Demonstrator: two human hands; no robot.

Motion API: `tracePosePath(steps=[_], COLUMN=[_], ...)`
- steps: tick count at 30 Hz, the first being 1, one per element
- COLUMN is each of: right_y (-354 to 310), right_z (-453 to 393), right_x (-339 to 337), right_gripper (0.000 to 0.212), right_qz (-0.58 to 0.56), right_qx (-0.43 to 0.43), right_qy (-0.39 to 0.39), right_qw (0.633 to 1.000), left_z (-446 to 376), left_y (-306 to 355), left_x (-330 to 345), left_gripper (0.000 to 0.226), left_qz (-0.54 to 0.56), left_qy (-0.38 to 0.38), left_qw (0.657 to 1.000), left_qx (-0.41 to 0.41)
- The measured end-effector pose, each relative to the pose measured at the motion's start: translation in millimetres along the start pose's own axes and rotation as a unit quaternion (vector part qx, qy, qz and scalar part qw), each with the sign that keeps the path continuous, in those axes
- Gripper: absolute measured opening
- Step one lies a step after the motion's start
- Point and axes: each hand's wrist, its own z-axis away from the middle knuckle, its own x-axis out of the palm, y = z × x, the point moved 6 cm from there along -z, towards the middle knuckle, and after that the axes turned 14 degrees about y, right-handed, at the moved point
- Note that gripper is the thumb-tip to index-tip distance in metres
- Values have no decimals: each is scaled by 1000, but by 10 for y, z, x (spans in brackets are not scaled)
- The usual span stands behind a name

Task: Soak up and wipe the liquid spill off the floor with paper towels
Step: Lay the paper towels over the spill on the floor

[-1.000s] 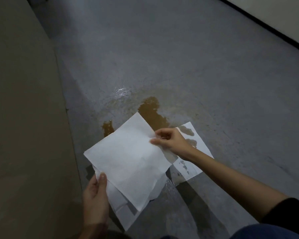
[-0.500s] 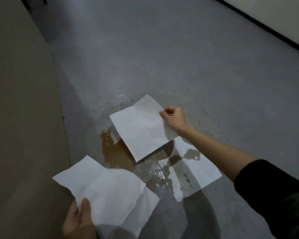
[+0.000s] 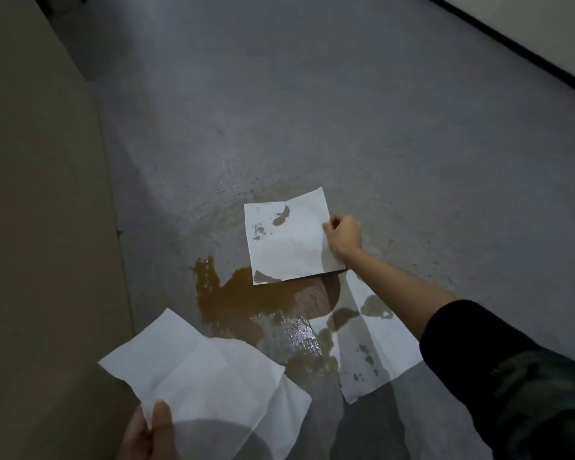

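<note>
A brown liquid spill (image 3: 243, 298) spreads over the grey floor (image 3: 312, 111). My right hand (image 3: 342, 235) pinches the right edge of a white paper towel (image 3: 289, 242) that lies flat on the spill's far part, with wet spots showing through. A second paper towel (image 3: 375, 343) lies on the floor under my right forearm, blotched with soaked patches. My left hand (image 3: 146, 433), at the bottom edge, grips a stack of dry white paper towels (image 3: 210, 380) held above the floor near the spill's front.
A beige wall or cabinet side (image 3: 37, 210) runs along the left, close to the spill. A dark baseboard (image 3: 512, 44) and pale wall cross the top right corner. Wet sheen (image 3: 299, 330) glistens between the two laid towels.
My right hand has carried the single towel further away and laid it flat on the spill, where wet spots now show. The left hand's stack has stayed near the bottom.
</note>
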Motion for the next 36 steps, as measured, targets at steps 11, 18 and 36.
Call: tracePosePath(steps=[11, 18, 36], right_y=[204, 353, 812], right_z=[160, 436, 529], right_x=[-99, -106, -423], right_gripper=[34, 54, 48], right_qz=[-69, -4, 19], right_qx=[54, 68, 49], right_qy=[-48, -128, -45], right_qw=[995, 989, 998], left_z=[-93, 23, -12], left_y=[-297, -145, -278], left_x=[-77, -28, -68], left_gripper=[26, 29, 31], left_qz=[-5, 16, 69], left_qy=[-19, 18, 48], left_qw=[1000, 999, 996], left_qx=[19, 26, -8])
